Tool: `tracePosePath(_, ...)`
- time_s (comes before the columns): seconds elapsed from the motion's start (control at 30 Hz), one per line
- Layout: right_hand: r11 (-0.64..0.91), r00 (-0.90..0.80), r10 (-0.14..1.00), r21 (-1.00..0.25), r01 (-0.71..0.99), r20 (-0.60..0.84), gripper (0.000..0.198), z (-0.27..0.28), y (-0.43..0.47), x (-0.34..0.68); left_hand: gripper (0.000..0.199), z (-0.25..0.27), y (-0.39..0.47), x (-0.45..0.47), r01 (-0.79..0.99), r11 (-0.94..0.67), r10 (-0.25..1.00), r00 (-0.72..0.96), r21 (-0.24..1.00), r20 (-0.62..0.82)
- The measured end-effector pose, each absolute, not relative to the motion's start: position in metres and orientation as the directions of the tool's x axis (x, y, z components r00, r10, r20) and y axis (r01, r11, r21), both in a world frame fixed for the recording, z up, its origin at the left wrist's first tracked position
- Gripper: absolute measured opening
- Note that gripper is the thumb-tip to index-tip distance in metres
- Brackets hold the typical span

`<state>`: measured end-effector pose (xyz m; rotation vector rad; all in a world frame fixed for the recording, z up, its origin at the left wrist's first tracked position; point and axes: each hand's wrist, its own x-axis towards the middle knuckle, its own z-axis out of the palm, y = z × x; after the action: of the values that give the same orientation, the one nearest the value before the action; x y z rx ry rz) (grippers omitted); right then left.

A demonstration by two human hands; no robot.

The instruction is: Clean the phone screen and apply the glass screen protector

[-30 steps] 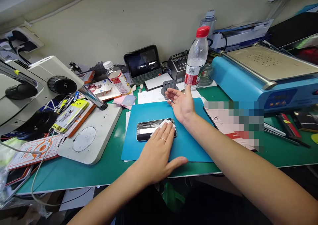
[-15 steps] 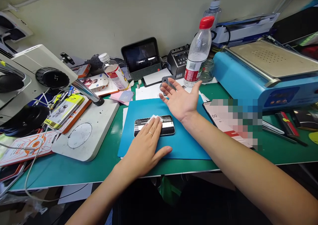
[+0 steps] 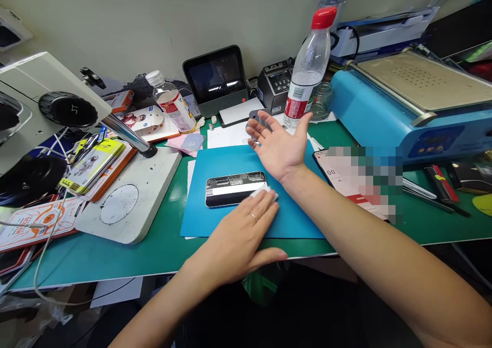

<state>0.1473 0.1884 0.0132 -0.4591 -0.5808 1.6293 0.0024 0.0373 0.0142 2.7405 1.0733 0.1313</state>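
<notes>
- The left hand (image 3: 238, 235) lies flat, its fingers (image 3: 265, 204) pressed together on a small white wipe (image 3: 263, 191) at the right end of the phone (image 3: 235, 188); half a second ago the wipe sat nearer the middle of the screen, so the pad has swept rightward, toward the phone's edge.
- The right hand (image 3: 280, 150) hovers palm up above the blue mat (image 3: 215, 220), fingers spread and holding nothing, much as before.
- The phone rests screen up at the frame's centre on the mat, apparently unmoved.
- Judged from this, one wiping stroke across the glass is about finished.
- Behind, a red-capped bottle (image 3: 309, 76) stands upright on the green bench (image 3: 126, 258); a microscope base (image 3: 130, 199) lies at left.
</notes>
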Motion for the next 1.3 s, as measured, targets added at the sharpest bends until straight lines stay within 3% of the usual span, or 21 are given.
tracePosePath(0.17,-0.1,-0.14,0.99,-0.617,-0.78,0.017,0.095,0.014,0.189,0.147,0.079,0.009,0.045,-0.04,0.817,-0.558,0.828,0.56,0.146,0.032)
tracePosePath(0.33,-0.106,-0.135,0.991,-0.623,-0.775,-0.001,0.093,0.015,0.189,0.147,0.077,0.0,0.04,-0.065,0.887,-0.449,0.893,0.443,0.105,0.078)
tracePosePath(0.47,-0.097,-0.147,0.989,-0.647,-0.756,0.024,0.093,0.014,0.189,0.147,0.087,-0.003,0.033,-0.042,0.897,-0.419,0.907,0.408,0.137,0.104)
tracePosePath(0.63,-0.03,-0.143,0.986,-0.751,-0.659,0.086,0.088,0.013,0.187,0.147,0.106,0.0,0.028,0.016,0.831,-0.532,0.847,0.527,0.162,0.078)
tracePosePath(0.87,-0.013,-0.147,0.985,-0.808,-0.588,0.091,0.09,0.017,0.183,0.148,0.101,0.007,0.031,0.033,0.781,-0.586,0.806,0.588,0.214,0.062)
tracePosePath(1.1,-0.051,-0.19,0.978,-0.784,-0.619,0.086,0.089,0.018,0.181,0.144,0.092,0.008,0.043,-0.035,0.89,-0.419,0.908,0.417,0.181,0.052)
tracePosePath(1.3,-0.031,-0.208,0.973,-0.833,-0.552,0.101,0.089,0.019,0.181,0.141,0.093,0.0,0.025,-0.058,0.944,-0.302,0.953,0.295,0.133,0.069)
